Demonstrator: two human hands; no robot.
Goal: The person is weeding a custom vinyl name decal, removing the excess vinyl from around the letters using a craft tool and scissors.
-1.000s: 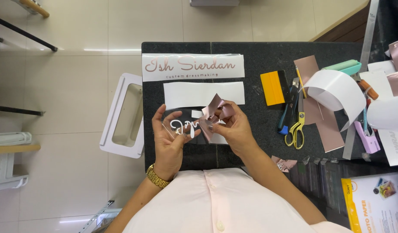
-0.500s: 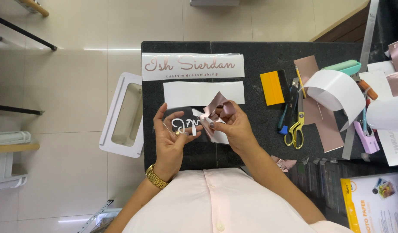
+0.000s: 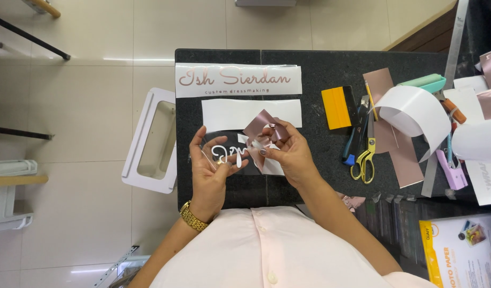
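Just below the blank white strip point(image 3: 250, 113) on the table point(image 3: 320, 69), the left hand point(image 3: 213, 165) fingers grasp a clear sheet with white lettering point(image 3: 226, 153). The right hand point(image 3: 288, 154) fingers pinch rose-gold vinyl point(image 3: 260, 124), now peeled further off than a second ago, baring more lettering.

Glossy rose-gold vinyl scrap point(image 3: 261, 124); clear glossy film point(image 3: 224, 152); polished speckled stone table point(image 3: 320, 64).
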